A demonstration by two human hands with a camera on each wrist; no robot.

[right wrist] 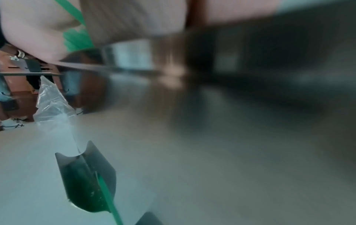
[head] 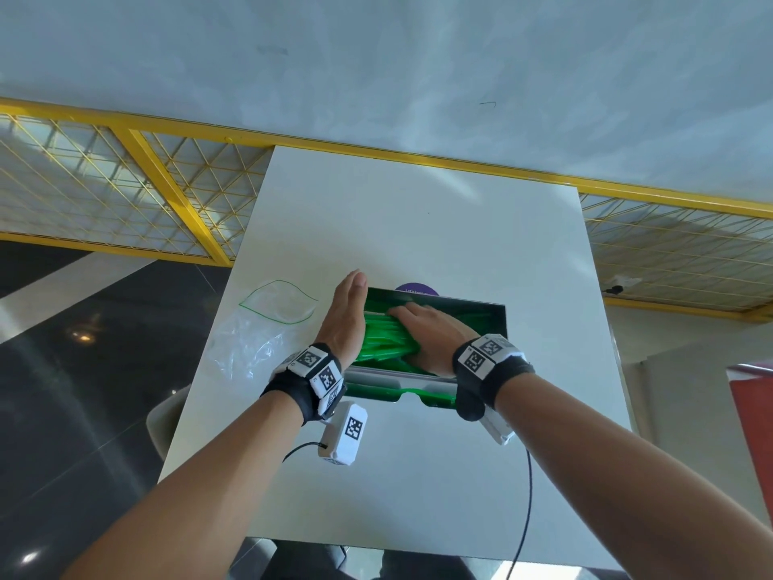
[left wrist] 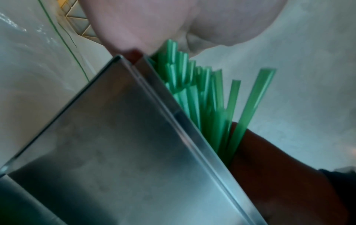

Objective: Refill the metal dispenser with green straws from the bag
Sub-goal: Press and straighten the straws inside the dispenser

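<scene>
The metal dispenser (head: pixel 497 324) stands open on the white table (head: pixel 418 228), filled with green straws (head: pixel 385 341). My right hand (head: pixel 422 328) lies flat on the straw pile, fingers straight, pressing down. My left hand (head: pixel 345 311) stands edge-up with straight fingers against the dispenser's left end, touching the straw tips. In the left wrist view the steel side wall (left wrist: pixel 119 144) and the straw ends (left wrist: pixel 194 91) show under my palm (left wrist: pixel 154 22). A straw (right wrist: pixel 108 196) lies in the front tray (right wrist: pixel 84 179) in the right wrist view. The clear bag (head: pixel 267 328) lies flat at left.
A purple round sticker (head: pixel 416 289) peeks out behind the dispenser. A yellow mesh railing (head: pixel 167 190) runs beyond the table's far edge. A cable (head: pixel 525 508) trails from my right wrist over the near part of the table. A red object (head: pixel 753 416) stands at right.
</scene>
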